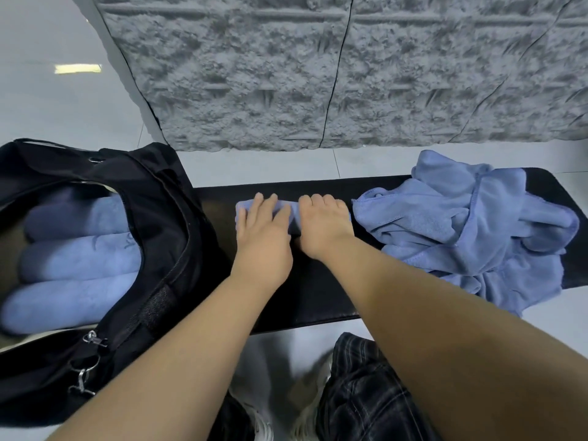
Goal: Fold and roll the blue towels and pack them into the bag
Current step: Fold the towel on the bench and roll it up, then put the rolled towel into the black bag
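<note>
Bare forearms, dark plaid trousers (pixel 366 393), pale shoes (pixel 305 405)

The rolled towel (pixel 294 214) and the loose towel heap (pixel 471 224) are soft blue microfibre cloth, matt and finely napped, with stitched hems. The bag (pixel 152 192) is black woven fabric, dull, with bright metal zipper pulls (pixel 90 338). The worktop (pixel 305 300) is black, smooth and faintly shiny. The wall panel (pixel 350 74) is grey, rough and stone-textured. The floor tiles (pixel 47 100) are pale and glossy.
</note>
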A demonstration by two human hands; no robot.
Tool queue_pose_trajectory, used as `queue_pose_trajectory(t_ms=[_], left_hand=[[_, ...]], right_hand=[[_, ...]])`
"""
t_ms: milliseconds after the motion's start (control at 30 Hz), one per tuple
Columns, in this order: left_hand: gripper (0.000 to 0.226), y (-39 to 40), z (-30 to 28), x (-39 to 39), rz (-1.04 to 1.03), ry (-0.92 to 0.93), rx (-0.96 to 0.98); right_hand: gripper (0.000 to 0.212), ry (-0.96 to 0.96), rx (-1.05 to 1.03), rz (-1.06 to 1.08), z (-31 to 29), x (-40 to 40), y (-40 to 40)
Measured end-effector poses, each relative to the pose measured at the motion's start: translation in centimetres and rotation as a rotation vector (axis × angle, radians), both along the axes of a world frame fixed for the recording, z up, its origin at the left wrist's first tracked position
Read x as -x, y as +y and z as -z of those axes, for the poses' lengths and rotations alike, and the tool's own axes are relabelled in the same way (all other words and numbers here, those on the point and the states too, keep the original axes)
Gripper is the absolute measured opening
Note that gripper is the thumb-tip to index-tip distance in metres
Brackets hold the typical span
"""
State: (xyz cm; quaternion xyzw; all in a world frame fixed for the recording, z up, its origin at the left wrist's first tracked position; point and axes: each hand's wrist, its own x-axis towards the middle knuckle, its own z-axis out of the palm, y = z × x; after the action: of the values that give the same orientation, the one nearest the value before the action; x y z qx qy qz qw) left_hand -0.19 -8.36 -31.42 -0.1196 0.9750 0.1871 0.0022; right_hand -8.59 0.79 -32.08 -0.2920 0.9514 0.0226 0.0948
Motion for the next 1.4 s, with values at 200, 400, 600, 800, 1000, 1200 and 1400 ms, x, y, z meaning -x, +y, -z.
queue_pose_trajectory(t_ms=[200, 400, 600, 800, 1000, 1200, 1400], left_hand=[[0.023, 2.2, -1.3, -4.4, -0.332, 0.178, -0.485], [0.063, 2.8, -3.1, -5.2, -0.456, 0.125, -0.938], [0.086, 1.1, -8.0, -6.8, -0.431, 0.377, -1.018], [0.064, -2.0, -11.6, -10.8, -0.328, 0.562, -1.000], [0.064, -5.2, -13.1, -14.3, -0.263, 0.592, -1.059], [0.079, -10.1, -11.5, -18.7, -0.317, 0.324, -0.951], [0.057, -12.9, -7.2, -22.4, -0.353, -0.306, 0.074]], right_hand=[[0.040, 0.005, 0.019, 0.082, 0.1, -3.5, 1.8], [0.032, -0.283, 0.354, 0.307, -1.2, -6.8, 4.2], [0.028, -0.279, 0.600, 0.116, -5.7, -10.2, 3.6], [0.039, -0.448, 0.635, 0.010, -11.2, -12.9, 1.3], [0.063, -0.558, 0.690, -0.053, -14.2, -15.7, -2.4], [0.047, -0.584, 0.682, -0.059, -14.3, -17.9, -5.7], [0.048, -0.711, 1.069, 0.130, -14.5, -19.1, -10.3]])
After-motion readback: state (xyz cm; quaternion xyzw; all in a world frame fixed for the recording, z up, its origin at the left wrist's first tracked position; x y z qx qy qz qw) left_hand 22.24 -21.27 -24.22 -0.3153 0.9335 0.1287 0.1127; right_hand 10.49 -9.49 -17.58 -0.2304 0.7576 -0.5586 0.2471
